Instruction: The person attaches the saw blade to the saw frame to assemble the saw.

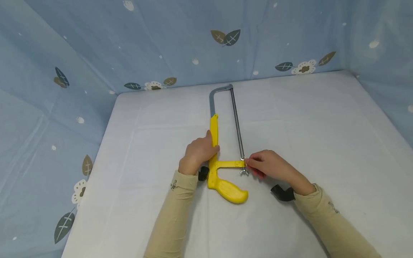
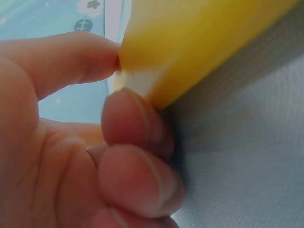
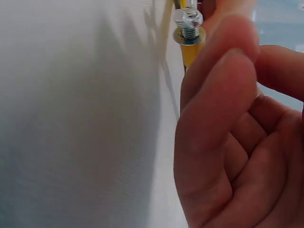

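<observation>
A hacksaw lies flat on the white surface in the head view, with a yellow frame (image 1: 213,125), a grey bow at the far end and a yellow handle (image 1: 233,192) nearest me. Its long dark blade (image 1: 237,123) runs between the bow and a yellow cross arm (image 1: 227,164). My left hand (image 1: 198,152) grips the frame above that arm. At the arm's right end, the thumb and fingertips of my right hand (image 1: 271,165) pinch the hacksaw; the exact contact is partly hidden. A wing nut (image 1: 244,172) sits just below. The right wrist view shows its threaded screw and washer (image 3: 189,35).
The white cloth surface (image 1: 155,143) spreads around the hacksaw on all sides. Blue patterned fabric (image 1: 180,39) rises behind it and at both sides. Black wrist mounts (image 1: 283,193) jut from under both sleeves, close to the cloth.
</observation>
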The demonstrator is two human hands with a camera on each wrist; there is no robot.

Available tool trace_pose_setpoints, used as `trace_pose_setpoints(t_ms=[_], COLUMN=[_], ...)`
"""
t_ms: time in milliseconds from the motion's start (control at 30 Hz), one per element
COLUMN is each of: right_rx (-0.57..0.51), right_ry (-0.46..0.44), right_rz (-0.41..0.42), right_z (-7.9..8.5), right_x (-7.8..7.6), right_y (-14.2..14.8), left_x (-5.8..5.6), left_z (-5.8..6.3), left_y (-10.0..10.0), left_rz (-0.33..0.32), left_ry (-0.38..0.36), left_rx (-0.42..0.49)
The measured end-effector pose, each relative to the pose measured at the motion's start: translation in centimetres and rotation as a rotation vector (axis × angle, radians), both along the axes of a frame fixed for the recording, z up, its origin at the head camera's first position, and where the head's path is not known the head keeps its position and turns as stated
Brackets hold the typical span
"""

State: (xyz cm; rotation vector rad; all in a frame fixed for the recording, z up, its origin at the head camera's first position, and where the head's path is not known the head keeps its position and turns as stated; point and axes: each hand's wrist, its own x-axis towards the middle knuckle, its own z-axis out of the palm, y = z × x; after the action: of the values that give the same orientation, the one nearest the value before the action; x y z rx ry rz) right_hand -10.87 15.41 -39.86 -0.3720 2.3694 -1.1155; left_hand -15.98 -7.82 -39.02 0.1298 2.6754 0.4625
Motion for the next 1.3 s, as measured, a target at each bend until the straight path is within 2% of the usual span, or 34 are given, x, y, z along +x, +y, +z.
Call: trace_pose_setpoints(t_ms=[300, 700, 1000, 1133, 1300], right_rx=[0.052, 0.182, 0.124, 0.115, 0.11], right_ry=[-0.031, 0.036, -0.002, 0.023, 0.01], right_rz=[0.023, 0.016, 0.063, 0.086, 0.052], right_z=[-0.7, -0.5, -0.6, -0.6, -0.6], right_x=[1.2, 1.7, 1.8, 1.8, 1.7], right_y=[-0.3, -1.0, -1.0, -0.9, -0.8], left_x=[0.2, 0.4, 0.7, 0.7, 0.7], left_z=[-0.1, 0.1, 0.2, 0.3, 0.3], left_y=[0.2, 0.1, -0.2, -0.2, -0.2], left_rz=[0.007, 0.004, 0.01, 0.013, 0.011], left_ry=[-0.018, 0.018, 0.01, 0.024, 0.027], left_rx=[0.029, 0.014, 0.001, 0.005, -0.003])
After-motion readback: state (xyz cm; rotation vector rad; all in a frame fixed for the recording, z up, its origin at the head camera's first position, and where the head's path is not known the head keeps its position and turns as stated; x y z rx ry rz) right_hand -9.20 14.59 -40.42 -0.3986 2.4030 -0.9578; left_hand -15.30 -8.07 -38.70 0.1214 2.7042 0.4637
